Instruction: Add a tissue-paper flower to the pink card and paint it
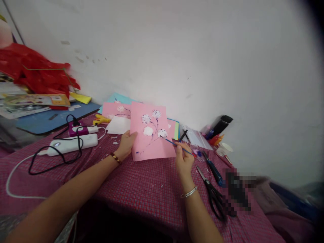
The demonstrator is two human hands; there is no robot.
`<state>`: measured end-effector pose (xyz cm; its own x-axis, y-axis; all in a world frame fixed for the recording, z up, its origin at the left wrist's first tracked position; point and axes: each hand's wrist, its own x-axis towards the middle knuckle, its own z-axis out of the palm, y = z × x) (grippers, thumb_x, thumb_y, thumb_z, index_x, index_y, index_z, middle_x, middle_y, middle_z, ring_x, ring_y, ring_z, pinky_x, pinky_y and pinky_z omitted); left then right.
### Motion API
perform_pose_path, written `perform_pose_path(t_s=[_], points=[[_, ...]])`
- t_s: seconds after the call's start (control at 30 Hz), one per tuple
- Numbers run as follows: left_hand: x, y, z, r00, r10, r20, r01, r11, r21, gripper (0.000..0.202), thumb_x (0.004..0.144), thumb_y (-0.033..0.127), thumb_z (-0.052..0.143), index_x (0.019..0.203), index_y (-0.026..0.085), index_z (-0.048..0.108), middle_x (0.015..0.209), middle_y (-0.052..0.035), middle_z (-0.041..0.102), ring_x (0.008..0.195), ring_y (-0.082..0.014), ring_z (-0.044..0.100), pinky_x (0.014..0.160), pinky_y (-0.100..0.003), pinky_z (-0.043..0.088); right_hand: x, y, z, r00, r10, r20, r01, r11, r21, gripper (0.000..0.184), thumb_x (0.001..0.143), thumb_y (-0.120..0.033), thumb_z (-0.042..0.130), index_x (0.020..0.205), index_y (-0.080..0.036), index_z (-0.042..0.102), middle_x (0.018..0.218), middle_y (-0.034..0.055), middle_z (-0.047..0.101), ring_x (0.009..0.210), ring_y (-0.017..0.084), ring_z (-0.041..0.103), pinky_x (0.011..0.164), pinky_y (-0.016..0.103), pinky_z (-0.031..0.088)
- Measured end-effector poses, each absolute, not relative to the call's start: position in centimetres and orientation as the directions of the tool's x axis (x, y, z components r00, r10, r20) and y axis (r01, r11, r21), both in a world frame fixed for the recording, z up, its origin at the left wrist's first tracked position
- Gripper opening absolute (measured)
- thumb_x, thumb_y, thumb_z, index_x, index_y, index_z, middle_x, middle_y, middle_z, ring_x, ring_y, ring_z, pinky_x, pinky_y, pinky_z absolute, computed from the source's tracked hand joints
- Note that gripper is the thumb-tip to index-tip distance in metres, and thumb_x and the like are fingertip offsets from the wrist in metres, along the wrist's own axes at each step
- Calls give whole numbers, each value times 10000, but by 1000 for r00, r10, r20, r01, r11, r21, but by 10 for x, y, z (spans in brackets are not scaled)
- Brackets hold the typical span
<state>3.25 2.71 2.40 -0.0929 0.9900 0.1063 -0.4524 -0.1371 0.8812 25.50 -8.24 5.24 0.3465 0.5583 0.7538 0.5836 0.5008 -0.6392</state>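
Observation:
My left hand [127,144] pinches the lower left edge of a pink sheet of paper [141,148] and holds it tilted up above the table. Several white round blossoms with dark specks and thin dark stems decorate the sheet; the lower left blossom [148,131] is plain white. In my right hand [184,158] is a thin blue paintbrush [170,141], its tip at the lower right blossom [162,133]. Behind the sheet lies another pink paper [108,109] with similar flowers, partly hidden. A white paper piece [118,125] is beside it.
Black-handled scissors [214,195] and a dark blue-handled tool [215,170] lie to the right. White power bank [86,141], black cable [60,158] and purple power strip [78,130] sit left. Red plastic bag [37,67] and books [37,100] are far left. A wall stands behind the checked tablecloth [141,192].

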Motion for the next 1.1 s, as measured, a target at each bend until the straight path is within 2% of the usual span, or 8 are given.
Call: perform_pose_path(t_s=[0.13,0.4,0.6,0.77,0.97,1.1], points=[[33,27,22,-74,990,116,-445,-137,885,398,651,346,760,970,129,662,865,-87,733,747,-201,663,706,-327,546,262,-74,48,469,584,663,483,459,-746,322,929,-391,523,928,-148,735,889,100,746,850,224,681,829,393,502],[32,29,19,-32,990,140,-440,-139,887,436,650,371,783,987,122,663,872,-84,731,705,-186,652,669,-313,541,272,-62,41,592,633,500,260,437,-861,344,878,-440,580,888,-126,721,780,76,740,743,199,686,781,360,514],[31,28,22,-42,988,147,-454,-150,878,444,645,381,786,977,117,654,855,-77,731,697,-186,654,679,-320,547,278,-62,40,667,602,439,169,452,-876,323,855,-451,580,865,-150,696,811,58,725,705,168,664,777,349,512],[32,28,23,-40,990,138,-450,-141,882,439,648,371,777,983,114,657,859,-89,732,736,-209,667,698,-343,548,276,-62,40,647,637,419,140,441,-887,303,832,-430,620,836,-140,708,745,54,713,706,180,659,775,350,507],[32,30,20,-54,990,133,-450,-143,881,397,650,357,767,942,118,646,851,-97,735,789,-233,682,712,-352,556,286,-63,43,694,591,411,113,475,-873,263,840,-406,594,850,-157,681,784,34,699,692,153,637,775,334,497],[33,27,21,-24,988,154,-440,-149,886,420,658,365,768,975,116,654,885,-97,741,769,-225,684,717,-355,561,279,-60,43,675,613,411,101,475,-874,283,829,-420,605,857,-153,695,773,37,702,703,160,645,774,339,503]])
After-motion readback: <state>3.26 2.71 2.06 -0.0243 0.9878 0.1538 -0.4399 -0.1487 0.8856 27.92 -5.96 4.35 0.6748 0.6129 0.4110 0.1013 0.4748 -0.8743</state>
